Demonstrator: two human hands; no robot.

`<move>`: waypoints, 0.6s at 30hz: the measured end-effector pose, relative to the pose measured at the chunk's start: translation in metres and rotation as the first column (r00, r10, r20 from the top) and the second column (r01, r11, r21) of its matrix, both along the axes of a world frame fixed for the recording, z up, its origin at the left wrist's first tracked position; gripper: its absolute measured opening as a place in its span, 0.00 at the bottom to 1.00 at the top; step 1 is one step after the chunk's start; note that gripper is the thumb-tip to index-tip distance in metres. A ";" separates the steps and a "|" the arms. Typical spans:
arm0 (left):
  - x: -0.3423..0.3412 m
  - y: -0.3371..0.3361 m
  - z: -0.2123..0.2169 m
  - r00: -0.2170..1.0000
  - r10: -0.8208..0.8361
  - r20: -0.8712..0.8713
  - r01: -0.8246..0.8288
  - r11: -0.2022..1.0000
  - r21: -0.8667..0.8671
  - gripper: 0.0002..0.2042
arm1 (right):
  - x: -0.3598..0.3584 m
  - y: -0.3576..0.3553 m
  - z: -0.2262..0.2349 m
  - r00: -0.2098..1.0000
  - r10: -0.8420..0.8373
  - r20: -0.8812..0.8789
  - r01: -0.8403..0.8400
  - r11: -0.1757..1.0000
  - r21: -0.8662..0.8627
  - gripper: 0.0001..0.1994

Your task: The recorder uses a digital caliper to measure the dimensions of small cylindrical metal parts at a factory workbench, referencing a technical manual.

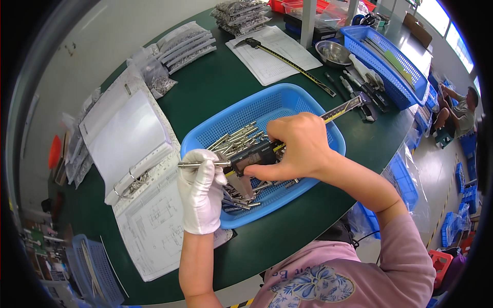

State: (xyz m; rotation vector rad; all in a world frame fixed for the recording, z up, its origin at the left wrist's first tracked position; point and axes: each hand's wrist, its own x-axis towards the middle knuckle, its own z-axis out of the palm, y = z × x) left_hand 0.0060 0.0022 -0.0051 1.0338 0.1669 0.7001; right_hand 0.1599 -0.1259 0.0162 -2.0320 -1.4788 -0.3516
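My left hand (199,197), in a white glove, pinches a thin metal pin (192,165) held level. My bare right hand (300,146) grips a black digital caliper (251,157), its thumb below the display and its scale pointing up to the right. The pin's right end meets the caliper near its jaws; exactly how they touch is hard to make out. Beneath both hands stands a blue perforated basket (205,134) with many loose metal pins (238,137) heaped in it. My right hand hides some of the pins.
An open ring binder (123,138) and drawing sheets (159,226) lie left on the green table (287,233). Bagged parts (185,45) are stacked behind. Another caliper (287,62) rests on papers; a metal bowl (333,53) and a long blue basket (382,64) stand far right. A person sits beyond.
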 end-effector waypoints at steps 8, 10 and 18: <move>-0.001 0.000 0.002 1.000 0.013 -0.022 -0.014 1.000 -0.021 0.05 | 0.000 0.001 -0.004 0.999 0.050 0.021 -0.053 0.988 0.147 0.29; 0.000 -0.002 0.003 0.999 0.007 -0.040 -0.007 1.000 -0.005 0.05 | 0.001 0.001 -0.008 0.999 0.040 0.015 -0.042 0.988 0.146 0.28; -0.001 0.000 0.000 0.999 -0.010 -0.054 0.009 1.000 -0.024 0.05 | 0.002 -0.001 -0.011 0.998 0.036 0.045 -0.043 0.983 0.177 0.27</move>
